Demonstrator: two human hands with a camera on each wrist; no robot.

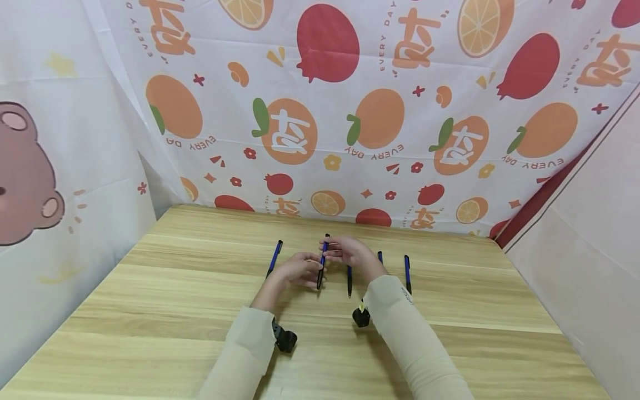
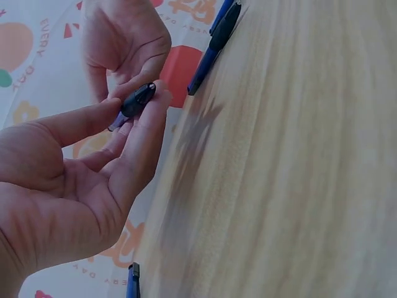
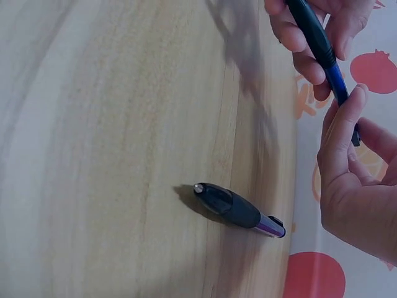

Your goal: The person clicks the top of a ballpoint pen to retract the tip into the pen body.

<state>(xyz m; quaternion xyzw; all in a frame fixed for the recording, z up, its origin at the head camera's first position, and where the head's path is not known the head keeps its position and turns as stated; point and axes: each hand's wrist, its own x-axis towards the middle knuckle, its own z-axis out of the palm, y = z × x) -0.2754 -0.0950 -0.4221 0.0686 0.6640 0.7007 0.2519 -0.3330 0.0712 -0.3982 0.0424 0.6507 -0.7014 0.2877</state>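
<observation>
While the thumb and fingers of the left hand pinch the dark grip near the writing end, those of the right hand pinch the same blue-and-black pen toward its clip end. Both hands hold it off the table, writing end toward the person, clip end toward the patterned cloth.

It looks light and stiff, likely plastic, and unlikely to break under a gentle squeeze. The blue barrel is probably smooth and could roll or slip between fingertips; the thicker dark grip looks like the surer place to take hold, with the barrel as second choice.

Seen from the left wrist, the left palm is turned partly upward. The right hand comes in from the other side, its wrist bent so the fingers point left. Both forearms reach forward in pale sleeves. Around the hands, one loose pen lies to the left and three more to the right, the nearest just beside the right hand.
</observation>
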